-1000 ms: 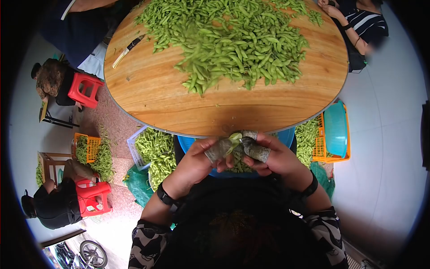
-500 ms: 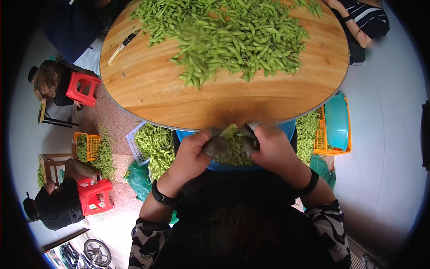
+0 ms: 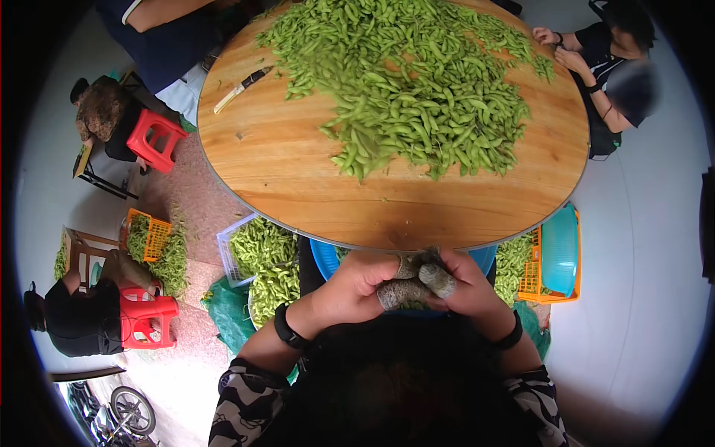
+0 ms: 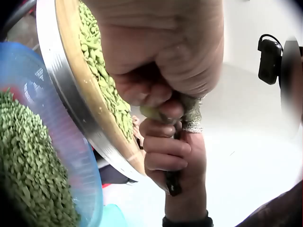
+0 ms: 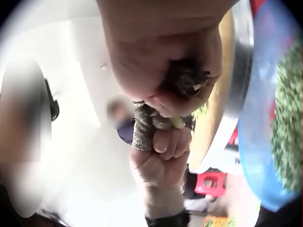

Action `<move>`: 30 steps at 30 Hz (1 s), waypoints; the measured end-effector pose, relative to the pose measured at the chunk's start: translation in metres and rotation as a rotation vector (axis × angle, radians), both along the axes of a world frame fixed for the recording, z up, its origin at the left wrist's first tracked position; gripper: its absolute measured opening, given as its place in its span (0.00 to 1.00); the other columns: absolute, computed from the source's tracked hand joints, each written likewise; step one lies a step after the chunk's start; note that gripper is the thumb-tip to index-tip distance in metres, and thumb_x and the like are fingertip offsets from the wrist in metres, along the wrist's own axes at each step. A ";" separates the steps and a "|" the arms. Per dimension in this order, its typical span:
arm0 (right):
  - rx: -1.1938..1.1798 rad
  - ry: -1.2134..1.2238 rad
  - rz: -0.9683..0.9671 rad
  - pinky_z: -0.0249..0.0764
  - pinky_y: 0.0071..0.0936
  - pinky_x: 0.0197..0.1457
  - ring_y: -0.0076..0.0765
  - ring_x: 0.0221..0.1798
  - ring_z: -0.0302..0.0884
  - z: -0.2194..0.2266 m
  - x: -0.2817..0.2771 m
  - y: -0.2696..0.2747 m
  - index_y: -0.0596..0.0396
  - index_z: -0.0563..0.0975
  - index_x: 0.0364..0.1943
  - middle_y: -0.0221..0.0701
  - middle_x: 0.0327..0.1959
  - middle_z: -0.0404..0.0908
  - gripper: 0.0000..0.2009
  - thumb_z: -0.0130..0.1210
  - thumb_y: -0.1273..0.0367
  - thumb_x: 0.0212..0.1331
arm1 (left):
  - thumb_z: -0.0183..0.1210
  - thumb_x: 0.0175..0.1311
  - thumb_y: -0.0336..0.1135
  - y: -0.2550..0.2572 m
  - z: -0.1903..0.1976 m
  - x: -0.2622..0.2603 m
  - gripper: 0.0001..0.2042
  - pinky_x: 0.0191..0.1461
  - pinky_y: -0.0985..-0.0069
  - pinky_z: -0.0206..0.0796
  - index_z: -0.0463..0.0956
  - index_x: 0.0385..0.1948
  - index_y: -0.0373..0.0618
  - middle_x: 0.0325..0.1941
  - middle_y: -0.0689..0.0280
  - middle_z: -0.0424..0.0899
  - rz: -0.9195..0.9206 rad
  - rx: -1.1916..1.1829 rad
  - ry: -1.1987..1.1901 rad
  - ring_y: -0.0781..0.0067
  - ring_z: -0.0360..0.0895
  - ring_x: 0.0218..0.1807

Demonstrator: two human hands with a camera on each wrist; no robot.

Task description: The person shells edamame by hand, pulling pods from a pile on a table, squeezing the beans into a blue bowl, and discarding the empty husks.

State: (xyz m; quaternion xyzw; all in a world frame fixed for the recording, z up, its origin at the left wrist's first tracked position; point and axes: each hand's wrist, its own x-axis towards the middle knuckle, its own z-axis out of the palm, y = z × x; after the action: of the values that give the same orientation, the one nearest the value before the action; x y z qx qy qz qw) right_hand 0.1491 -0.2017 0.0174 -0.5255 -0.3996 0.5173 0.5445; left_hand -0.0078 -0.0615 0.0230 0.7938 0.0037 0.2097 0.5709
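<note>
Both hands meet over a blue basin at the near table edge, their thumbs and some fingers wrapped in grey tape. My left hand pinches a green soybean pod, mostly covered by the fingers. Curled fingers of my right hand grip a small dark tool, which also shows in the palm in the right wrist view; I cannot tell its kind. The blue basin below holds many green beans or pods. A large heap of pods covers the far part of the round wooden table.
A knife lies on the table's left. On the floor stand a white basket of pods, a green sack, an orange crate and a teal basket. Other people sit around, some on red stools.
The hands have come closer together after being slightly apart half a second ago. The pod seen between them earlier is hidden by the fingers in the head view. The head view has shifted.
</note>
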 end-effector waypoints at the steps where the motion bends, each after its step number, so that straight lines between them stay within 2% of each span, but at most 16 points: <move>1: -0.135 0.353 0.079 0.63 0.21 0.22 0.18 0.20 0.66 0.001 0.000 -0.002 0.56 0.73 0.41 0.27 0.23 0.72 0.08 0.55 0.72 0.59 | 0.61 0.57 0.25 0.000 0.002 -0.002 0.06 0.32 0.76 0.67 0.78 0.35 0.43 0.27 0.66 0.79 -0.110 -0.207 0.035 0.70 0.76 0.27; 2: -0.106 0.482 0.112 0.58 0.16 0.21 0.14 0.19 0.63 0.002 0.001 -0.001 0.54 0.73 0.43 0.23 0.23 0.71 0.08 0.54 0.72 0.60 | 0.58 0.59 0.24 0.003 0.008 -0.005 0.06 0.32 0.80 0.67 0.77 0.38 0.41 0.27 0.70 0.79 -0.189 -0.480 0.210 0.81 0.74 0.28; 5: -0.161 0.282 0.010 0.63 0.20 0.22 0.19 0.20 0.66 0.004 0.000 0.007 0.55 0.74 0.39 0.25 0.20 0.69 0.07 0.56 0.71 0.59 | 0.54 0.68 0.32 0.002 -0.007 -0.008 0.06 0.29 0.85 0.62 0.77 0.33 0.41 0.21 0.74 0.74 0.000 -0.498 0.181 0.85 0.70 0.24; 6: -0.158 0.274 0.014 0.63 0.20 0.22 0.19 0.20 0.66 0.000 0.002 0.011 0.55 0.74 0.39 0.25 0.20 0.69 0.07 0.56 0.71 0.59 | 0.54 0.68 0.32 0.006 -0.012 -0.012 0.06 0.29 0.85 0.62 0.77 0.32 0.41 0.23 0.73 0.75 0.050 -0.343 0.108 0.84 0.70 0.25; 8: 0.244 -0.625 -0.028 0.69 0.30 0.27 0.32 0.23 0.73 -0.009 0.006 0.019 0.56 0.75 0.34 0.32 0.19 0.70 0.08 0.58 0.67 0.57 | 0.54 0.68 0.32 0.011 -0.015 -0.026 0.06 0.29 0.84 0.62 0.77 0.32 0.41 0.25 0.72 0.75 0.157 -0.254 0.088 0.84 0.71 0.26; 9: 0.246 -0.625 -0.026 0.69 0.30 0.27 0.32 0.23 0.73 -0.009 0.009 0.019 0.56 0.75 0.34 0.32 0.19 0.70 0.08 0.58 0.67 0.57 | 0.54 0.68 0.32 0.013 -0.016 -0.035 0.07 0.30 0.84 0.62 0.76 0.32 0.41 0.26 0.71 0.76 0.261 -0.167 0.076 0.84 0.71 0.26; 11: 0.162 -1.079 0.083 0.72 0.39 0.34 0.47 0.29 0.77 -0.006 0.014 0.018 0.57 0.76 0.32 0.40 0.22 0.74 0.11 0.60 0.63 0.54 | 0.54 0.67 0.31 0.024 -0.016 -0.062 0.05 0.30 0.85 0.62 0.77 0.32 0.41 0.28 0.70 0.77 0.325 -0.186 0.137 0.84 0.71 0.26; 13: 0.078 -1.049 0.078 0.73 0.38 0.35 0.50 0.32 0.77 0.018 0.011 0.039 0.55 0.77 0.35 0.41 0.27 0.77 0.11 0.61 0.63 0.54 | 0.56 0.64 0.27 0.037 -0.014 -0.103 0.02 0.29 0.85 0.62 0.77 0.33 0.39 0.29 0.69 0.79 0.577 -0.122 0.196 0.85 0.71 0.26; 14: -0.013 -1.024 0.065 0.73 0.38 0.36 0.53 0.34 0.78 0.028 0.011 0.055 0.54 0.78 0.38 0.42 0.31 0.80 0.12 0.61 0.62 0.54 | 0.64 0.57 0.26 0.041 -0.013 -0.113 0.05 0.29 0.80 0.67 0.78 0.31 0.37 0.24 0.65 0.81 0.762 0.074 0.287 0.80 0.76 0.26; 17: 0.127 -1.195 -0.238 0.74 0.41 0.36 0.52 0.34 0.78 0.017 0.018 0.113 0.57 0.76 0.35 0.43 0.30 0.79 0.11 0.61 0.64 0.54 | 0.64 0.57 0.27 0.052 -0.008 -0.132 0.08 0.31 0.80 0.68 0.76 0.34 0.36 0.23 0.64 0.82 1.130 0.420 0.565 0.80 0.77 0.26; 19: 0.144 -1.273 -0.328 0.74 0.41 0.37 0.52 0.35 0.78 0.003 0.026 0.145 0.58 0.76 0.34 0.43 0.29 0.79 0.11 0.60 0.65 0.54 | 0.64 0.58 0.26 0.055 -0.007 -0.128 0.07 0.33 0.79 0.69 0.77 0.35 0.36 0.25 0.62 0.83 1.173 0.440 0.564 0.78 0.78 0.27; 21: 0.137 -1.364 -0.311 0.74 0.45 0.38 0.56 0.35 0.77 -0.021 0.032 0.168 0.59 0.75 0.33 0.45 0.29 0.78 0.10 0.60 0.66 0.53 | 0.68 0.52 0.28 0.049 -0.005 -0.106 0.10 0.30 0.74 0.72 0.76 0.32 0.37 0.24 0.57 0.83 1.020 0.345 0.277 0.67 0.81 0.26; 24: 0.144 -1.370 -0.380 0.73 0.40 0.32 0.45 0.30 0.79 -0.012 0.025 0.153 0.61 0.74 0.34 0.42 0.27 0.78 0.11 0.60 0.67 0.54 | 0.59 0.60 0.26 0.042 -0.001 -0.066 0.05 0.34 0.75 0.72 0.78 0.36 0.36 0.28 0.56 0.82 0.738 0.146 0.206 0.69 0.81 0.29; 25: 0.142 -1.378 -0.368 0.73 0.40 0.32 0.45 0.30 0.79 -0.007 0.024 0.143 0.61 0.74 0.34 0.42 0.27 0.78 0.11 0.60 0.67 0.54 | 0.53 0.65 0.24 0.041 -0.006 -0.051 0.06 0.37 0.81 0.70 0.77 0.41 0.36 0.31 0.64 0.82 0.642 0.114 0.192 0.79 0.78 0.33; 27: -0.111 -0.806 -0.322 0.73 0.36 0.29 0.47 0.27 0.78 -0.002 0.024 0.116 0.63 0.73 0.34 0.42 0.26 0.79 0.10 0.59 0.71 0.50 | 0.51 0.67 0.26 0.039 -0.014 -0.022 0.07 0.39 0.81 0.70 0.76 0.41 0.35 0.32 0.63 0.82 0.601 0.096 0.212 0.78 0.79 0.35; 30: -0.190 0.130 -0.284 0.62 0.20 0.21 0.17 0.21 0.68 0.000 0.012 0.076 0.61 0.74 0.37 0.27 0.23 0.75 0.09 0.59 0.70 0.57 | 0.50 0.68 0.28 0.031 -0.033 0.016 0.08 0.43 0.80 0.72 0.76 0.42 0.36 0.33 0.64 0.82 0.465 -0.025 0.058 0.77 0.80 0.37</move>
State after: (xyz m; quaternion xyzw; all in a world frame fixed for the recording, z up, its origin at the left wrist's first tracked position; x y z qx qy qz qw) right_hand 0.1614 -0.1257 0.0169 -0.5911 -0.2345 0.5035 0.5849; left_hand 0.0081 -0.0303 -0.0104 0.7700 0.2057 0.3127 0.5167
